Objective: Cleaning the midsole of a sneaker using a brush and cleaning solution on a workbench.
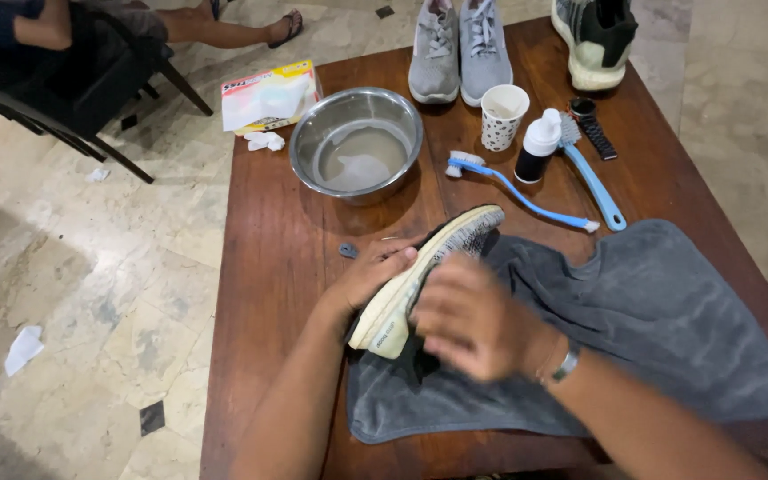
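My left hand (368,276) grips a grey knit sneaker with a cream sole (420,277), holding it on its side over a dark grey towel (660,311). My right hand (473,320) is blurred and lies over the shoe's upper; whether it holds something I cannot tell. A watch band shows on my right wrist.
On the wooden table (268,267) stand a steel bowl of cloudy water (356,142), a blue brush (526,200), a second blue brush (593,178), a small bottle (537,147), a spotted paper cup (501,114), a wristwatch (593,127), a grey pair of sneakers (460,49), another shoe (596,40) and a tissue pack (268,96). A seated person (180,27) is at far left.
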